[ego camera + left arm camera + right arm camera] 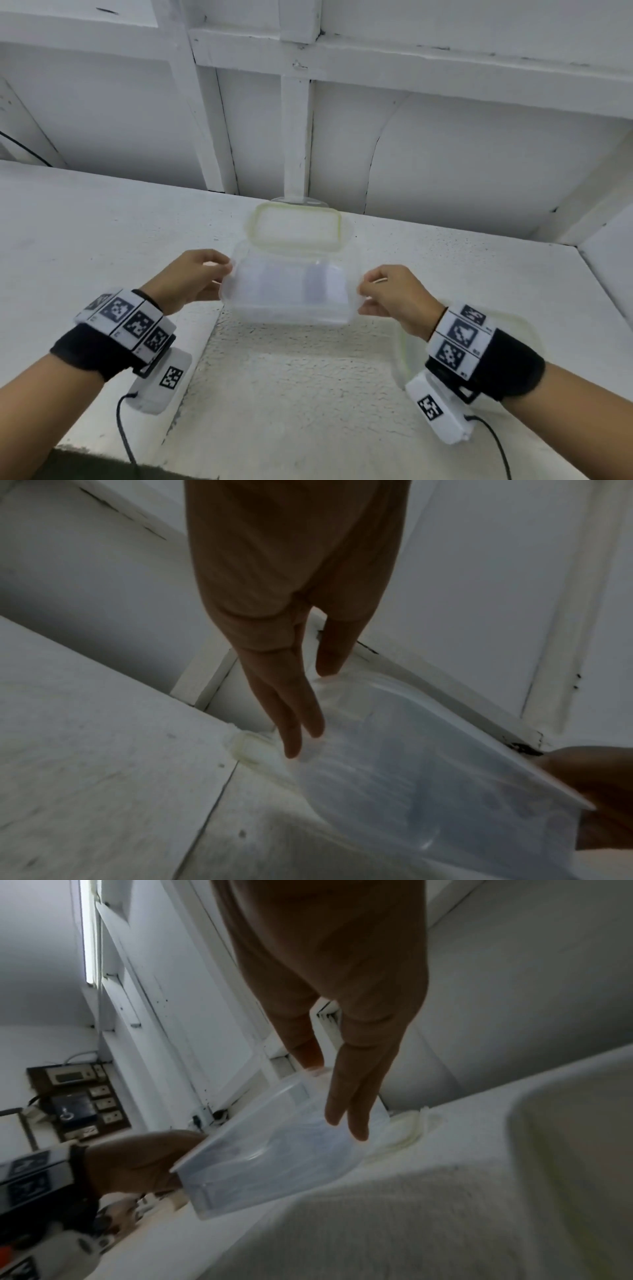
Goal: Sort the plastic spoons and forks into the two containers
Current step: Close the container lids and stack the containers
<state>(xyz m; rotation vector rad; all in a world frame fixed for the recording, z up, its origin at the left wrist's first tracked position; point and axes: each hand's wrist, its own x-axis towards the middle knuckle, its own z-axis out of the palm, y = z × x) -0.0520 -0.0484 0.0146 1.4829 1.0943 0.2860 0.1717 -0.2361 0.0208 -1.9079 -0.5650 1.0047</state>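
Nearest the lens, two forearms rose from the lower corners of the head view, each strapped with a black wristband carrying square black-and-white coded tags (no readable writing). The left hand [191,277] pinched the left rim of a clear plastic container [291,294] at mid-frame, thumb on top, fingers [291,723] held together along the wall below. The right hand [394,298] gripped the opposite rim the same way, its fingers [356,1104] clamped on the wall. The container was rectangular with rounded corners, translucent and blurred; what it held I cannot tell. Just behind it, above centre, a clear lid [298,222] with a yellowish seal lay on the rough white bench [102,222].
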